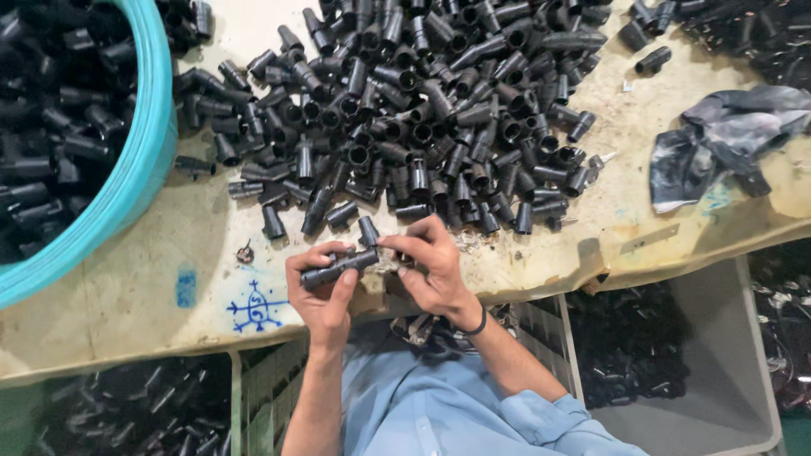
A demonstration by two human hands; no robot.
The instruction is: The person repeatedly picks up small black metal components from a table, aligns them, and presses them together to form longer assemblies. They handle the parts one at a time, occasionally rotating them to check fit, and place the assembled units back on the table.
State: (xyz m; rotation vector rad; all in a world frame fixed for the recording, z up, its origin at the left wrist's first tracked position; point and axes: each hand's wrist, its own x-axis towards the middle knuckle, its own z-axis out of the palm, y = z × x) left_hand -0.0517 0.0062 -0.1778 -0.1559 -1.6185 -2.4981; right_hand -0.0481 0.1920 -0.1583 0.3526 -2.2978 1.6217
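Note:
My left hand (321, 291) grips a black T-shaped plastic pipe fitting (338, 267) just above the near edge of the worn beige table (127, 287). My right hand (432, 263), with a dark band on its wrist, pinches the right end of that same fitting with thumb and fingers. Whether a small part sits under those fingertips is hidden. Directly beyond both hands lies a big heap of similar black fittings (422, 110), spread over the middle of the table.
A teal basin (145, 152) full of black fittings stands at the left. A crumpled black plastic bag (726, 135) lies at the right. Below the table edge are a grey bin (726, 371) with black parts and a mesh crate (270, 393).

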